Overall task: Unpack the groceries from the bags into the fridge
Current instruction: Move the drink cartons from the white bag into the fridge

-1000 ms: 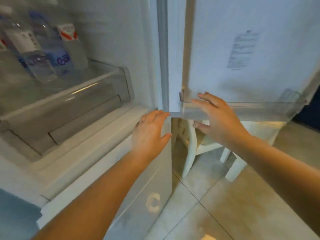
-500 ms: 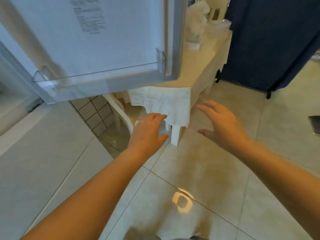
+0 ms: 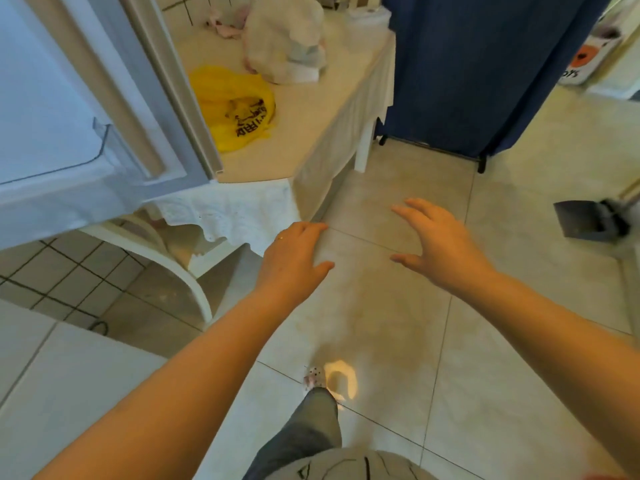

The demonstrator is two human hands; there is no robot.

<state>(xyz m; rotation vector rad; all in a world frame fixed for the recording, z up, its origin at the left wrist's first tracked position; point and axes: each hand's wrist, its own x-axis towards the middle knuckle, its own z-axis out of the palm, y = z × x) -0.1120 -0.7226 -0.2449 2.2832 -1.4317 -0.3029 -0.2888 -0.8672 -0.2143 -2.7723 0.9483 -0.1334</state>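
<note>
I see both hands out in front of me over the tiled floor, holding nothing. My left hand is palm down with its fingers straight and close together, and a thin ring shows on one of them. My right hand is apart from it, fingers spread wide and loosely bent, thumb pointing inward. Neither hand touches anything.

The fridge door stands open at the upper left, its inner side facing me, with a clear door shelf along its lower part. Behind its edge stands the counter, covered with a white cloth that hangs over the near edge. On it lies a yellow plastic bag, flattened and crumpled, printed with dark lettering that I cannot read from here. Farther back on the counter stands a white plastic bag, bulging and upright; pale contents show through it but I cannot tell what they are. The two bags lie near each other, not touching.

A white chair is tucked under the counter. A dark blue curtain hangs on the right of the counter. Beyond it, at the far upper right, stands a white bag with an orange mark and dark letters, partly readable as "ots". A dustpan sits on the floor at the right edge. Below, my leg and a patterned slipper show.
</note>
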